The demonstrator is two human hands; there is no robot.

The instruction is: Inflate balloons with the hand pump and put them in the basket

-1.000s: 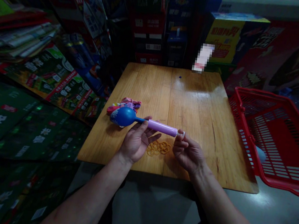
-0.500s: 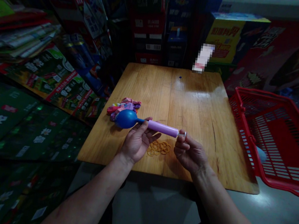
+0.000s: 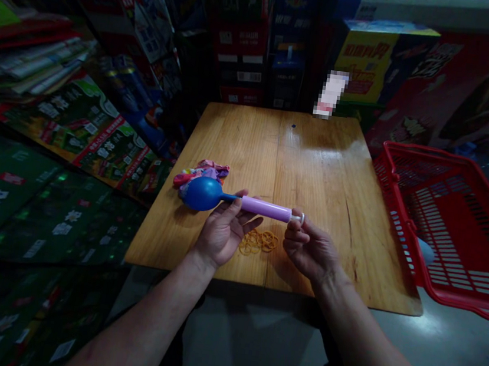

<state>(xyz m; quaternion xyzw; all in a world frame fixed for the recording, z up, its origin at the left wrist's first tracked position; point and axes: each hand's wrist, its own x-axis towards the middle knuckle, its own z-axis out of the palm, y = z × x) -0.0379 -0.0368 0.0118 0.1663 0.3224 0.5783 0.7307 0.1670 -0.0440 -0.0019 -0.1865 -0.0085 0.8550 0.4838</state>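
A purple balloon pump point(image 3: 267, 209) lies across both hands above the wooden table. My left hand point(image 3: 223, 232) is closed round its nozzle end, thumb pressing where the neck of a partly filled blue balloon point(image 3: 204, 194) fits on. The white plunger handle point(image 3: 297, 218) at the other end is gripped by the fingers of my right hand point(image 3: 310, 247). Behind the blue balloon lies a small heap of limp balloons point(image 3: 214, 171) in pink, purple and other colours. Below the pump, a loose pile of yellowish rubber bands point(image 3: 259, 242) rests on the tabletop.
The wooden table point(image 3: 249, 142) has a small dark dot near its far edge. On the right stands a red plastic basket point(image 3: 447, 232). Green cartons point(image 3: 45, 212) are stacked on the left, and a yellow and blue box point(image 3: 361, 61) stands behind the table.
The blue balloon looks slightly larger. The plunger handle shows a little further out of the pump. Both hands keep nearly the same place and grip.
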